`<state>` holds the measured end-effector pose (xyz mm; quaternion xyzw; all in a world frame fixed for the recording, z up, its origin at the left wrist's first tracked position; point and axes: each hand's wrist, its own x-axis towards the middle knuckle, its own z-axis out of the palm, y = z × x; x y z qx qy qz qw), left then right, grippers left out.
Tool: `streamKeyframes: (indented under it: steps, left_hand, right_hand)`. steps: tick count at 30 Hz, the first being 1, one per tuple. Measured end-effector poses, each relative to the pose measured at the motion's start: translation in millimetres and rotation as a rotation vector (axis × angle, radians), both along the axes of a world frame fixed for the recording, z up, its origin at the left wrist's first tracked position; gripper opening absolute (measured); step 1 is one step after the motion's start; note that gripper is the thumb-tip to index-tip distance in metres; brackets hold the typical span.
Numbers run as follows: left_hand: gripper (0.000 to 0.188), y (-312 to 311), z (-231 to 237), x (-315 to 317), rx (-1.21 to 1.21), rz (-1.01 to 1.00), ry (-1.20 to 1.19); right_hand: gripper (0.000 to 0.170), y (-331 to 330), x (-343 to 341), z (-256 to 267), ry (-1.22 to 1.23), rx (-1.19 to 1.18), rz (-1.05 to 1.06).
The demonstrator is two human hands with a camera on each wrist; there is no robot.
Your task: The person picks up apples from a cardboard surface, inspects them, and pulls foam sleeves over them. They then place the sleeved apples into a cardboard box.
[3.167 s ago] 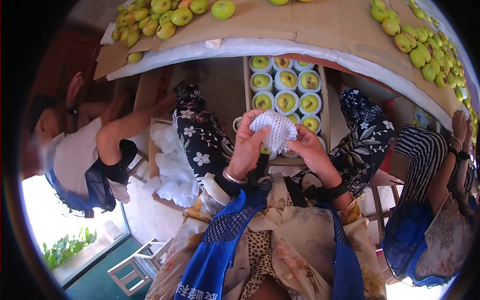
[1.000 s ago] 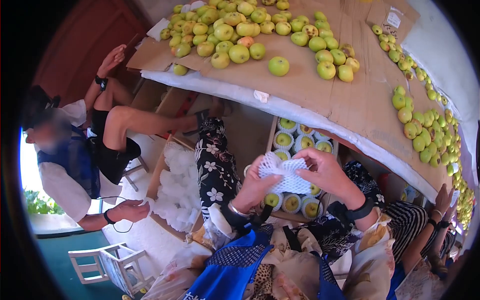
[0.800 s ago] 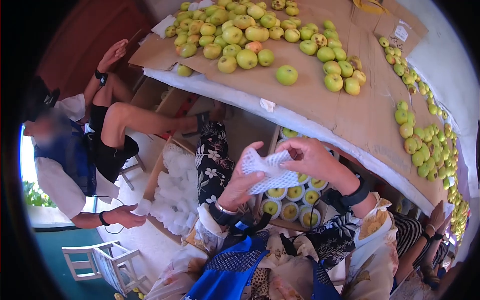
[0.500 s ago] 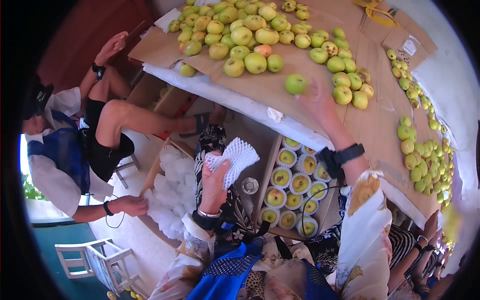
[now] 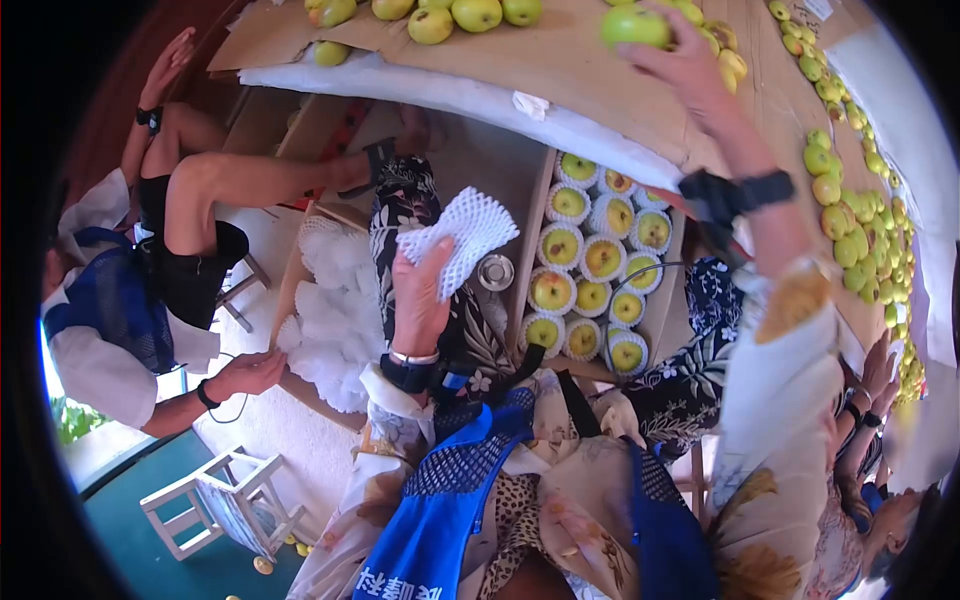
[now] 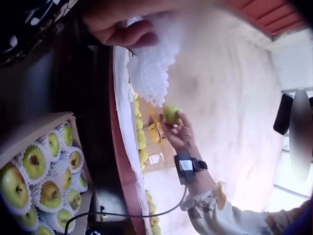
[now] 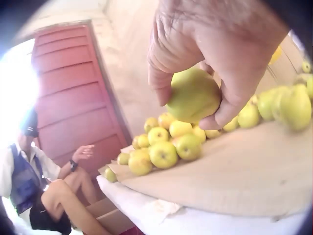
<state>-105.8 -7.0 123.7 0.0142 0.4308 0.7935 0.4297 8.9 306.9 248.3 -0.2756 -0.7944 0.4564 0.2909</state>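
Green apple (image 7: pixel 193 95) is gripped in the right hand (image 5: pixel 690 65), held just above the cardboard (image 5: pixel 600 90) spread over the table. Its smooth, rounded skin is pinched between the thumb and curled fingers (image 7: pixel 161 83), which are parted by roughly the fruit's width, with the underside of the fruit left exposed.

By the left hand (image 5: pixel 422 300), the white foam net (image 5: pixel 465 240) is held upright and slightly tilted, well apart from the fruit. The thumb is pressed against its soft open mesh and the other fingers are bent around it; the scalloped rim is left ungripped. Whether anything is contained inside the net cannot be told.

Below the padded white table edge (image 5: pixel 430 95), a cardboard box (image 5: pixel 535 225) is filled with apples seated in ribbed foam sleeves (image 5: pixel 603 258), their green and yellow tops exposed, some marked with brown. Beside it, a round, shiny metal object (image 5: pixel 494 272) can be seen. Farther left, crumpled, translucent white foam (image 5: pixel 335 290) is heaped in another box. Loose apples (image 5: pixel 477 12) are gathered on the cardboard. Black bands are worn on both wrists, and a pale, rigid bracelet (image 5: pixel 413 357) is worn on the left.
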Motion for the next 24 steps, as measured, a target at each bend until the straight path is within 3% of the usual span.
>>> streamKeyframes:
  steps: [1, 3, 5, 6, 8, 10, 12, 14, 15, 16, 17, 19, 21, 24]
  left_hand:
    - [0.024, 2.1, -5.2, 4.2, -0.011, -0.04, -0.02]
    - [0.024, 9.8, -2.0, 22.1, 0.023, -0.118, -0.049]
    - [0.023, 17.6, -7.5, 39.7, 0.063, -0.22, -0.097]
    - [0.021, 18.8, -3.9, 50.1, 0.097, -0.288, -0.104]
    - [0.031, 16.7, -6.4, 63.2, 0.262, -0.466, -0.156]
    - [0.033, 17.6, -0.1, 77.4, 0.305, -0.504, -0.239]
    - [0.031, 15.8, 5.9, 88.1, 0.312, -0.568, -0.297]
    - [0.025, 15.0, 7.1, 99.7, 0.293, -0.591, -0.29]
    - [0.02, 13.5, 7.6, 103.1, 0.264, -0.608, -0.286]
    - [0.02, 12.0, 10.6, 104.5, 0.261, -0.612, -0.278]
    - [0.019, 11.3, 15.0, 107.1, 0.248, -0.606, -0.276]
    - [0.018, 9.3, 18.6, 111.7, 0.221, -0.609, -0.274]
    - [0.016, 6.5, 20.7, 108.7, 0.222, -0.651, -0.252]
    - [0.023, 7.0, 5.4, 106.8, 0.247, -0.65, -0.201]
  right_hand:
    - [0.061, -16.8, 28.1, 29.7, -0.024, 0.102, 0.028]
    - [0.082, -43.7, 75.3, 67.0, 0.079, 0.161, 0.056]
    - [0.055, -30.0, 136.2, 99.3, -0.043, 0.339, -0.106]
    - [0.057, -54.3, 153.4, 124.9, -0.049, 0.292, -0.099]
    - [0.057, -57.9, 226.5, 149.8, 0.171, 0.219, -0.241]
    - [0.083, -118.3, 218.1, 170.7, 0.278, 0.206, -0.084]
    - [0.056, -132.7, 287.6, 158.0, 0.404, -0.235, 0.092]
    - [0.053, -172.1, 284.2, 106.1, -0.201, 0.32, -0.466]
    - [0.052, -185.6, 270.9, 71.8, 0.134, 0.024, -0.309]
    - [0.051, -201.6, 246.9, 60.9, 0.015, 0.002, -0.299]
    - [0.068, -205.9, 240.6, 25.6, 0.185, -0.315, -0.242]
    - [0.066, -225.5, 232.7, -29.1, 0.312, -0.616, -0.202]
    - [0.06, -244.9, 223.9, -62.3, 0.599, -0.994, -0.161]
    - [0.067, -257.8, 211.7, -86.5, 0.719, -1.1, -0.089]
